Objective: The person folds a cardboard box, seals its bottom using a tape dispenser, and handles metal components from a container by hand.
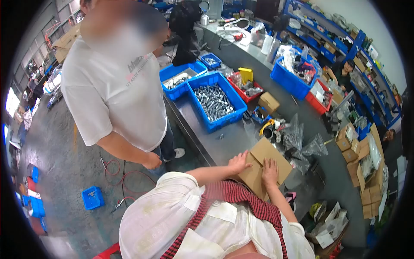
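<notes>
A brown cardboard box (272,152) lies at the front edge of the workbench, close to my body, with its flaps folded over. My left hand (239,163) rests on the box's left edge, fingers stretched out and slightly apart. Flat on the middle of the cardboard, near a seam between flaps, lies my right hand (270,172), its fingers extended. Neither hand grips anything. What is inside the box is hidden. Just beyond it are a yellow and black tape dispenser (268,128) and clear plastic bags (294,134).
A blue bin (215,125) of metal parts stands farther along the workbench (189,115), beside another blue bin (173,92) and a red bin (249,98). A person in a white T-shirt (114,90) stands at the left. A small blue crate (92,198) and red hoses lie on the floor.
</notes>
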Demonstrator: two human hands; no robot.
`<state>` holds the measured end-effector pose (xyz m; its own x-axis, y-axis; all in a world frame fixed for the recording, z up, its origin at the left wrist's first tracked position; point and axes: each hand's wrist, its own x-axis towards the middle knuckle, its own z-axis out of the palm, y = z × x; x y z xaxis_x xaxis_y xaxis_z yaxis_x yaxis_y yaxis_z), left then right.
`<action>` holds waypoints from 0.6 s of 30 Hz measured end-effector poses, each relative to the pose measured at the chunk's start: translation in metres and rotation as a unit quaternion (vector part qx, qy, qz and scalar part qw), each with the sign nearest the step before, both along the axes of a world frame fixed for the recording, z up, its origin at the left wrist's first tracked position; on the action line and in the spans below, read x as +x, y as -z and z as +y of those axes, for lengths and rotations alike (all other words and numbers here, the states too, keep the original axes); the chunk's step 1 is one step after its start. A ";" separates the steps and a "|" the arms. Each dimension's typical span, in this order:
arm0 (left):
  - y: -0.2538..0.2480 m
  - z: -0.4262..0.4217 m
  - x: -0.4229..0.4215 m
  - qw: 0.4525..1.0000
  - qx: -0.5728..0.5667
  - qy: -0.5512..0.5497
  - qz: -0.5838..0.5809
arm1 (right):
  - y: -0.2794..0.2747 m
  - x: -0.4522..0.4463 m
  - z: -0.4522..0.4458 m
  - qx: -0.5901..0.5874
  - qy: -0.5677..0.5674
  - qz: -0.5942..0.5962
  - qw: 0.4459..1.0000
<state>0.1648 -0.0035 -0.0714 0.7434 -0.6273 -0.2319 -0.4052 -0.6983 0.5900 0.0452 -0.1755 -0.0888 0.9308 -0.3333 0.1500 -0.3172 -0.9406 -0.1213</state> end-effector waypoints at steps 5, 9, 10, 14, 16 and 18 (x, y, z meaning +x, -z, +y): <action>0.013 -0.002 0.006 0.999 -0.042 0.019 -0.023 | 0.000 -0.003 -0.001 -0.002 0.007 -0.011 1.000; 0.007 0.001 0.008 0.942 -0.084 0.167 -0.280 | -0.009 -0.005 0.005 0.044 0.026 -0.035 0.998; 0.004 0.001 0.008 0.942 -0.084 0.186 -0.266 | -0.013 -0.005 0.005 0.056 0.023 -0.041 0.997; -0.001 -0.003 0.013 0.947 -0.075 0.225 -0.215 | -0.009 -0.006 -0.006 0.051 0.026 -0.053 0.997; -0.001 -0.002 0.013 0.953 -0.078 0.220 -0.195 | -0.013 -0.008 -0.015 0.122 0.001 -0.051 0.991; 0.001 -0.003 0.013 0.951 -0.083 0.223 -0.197 | -0.019 -0.010 -0.031 0.116 0.028 -0.033 0.992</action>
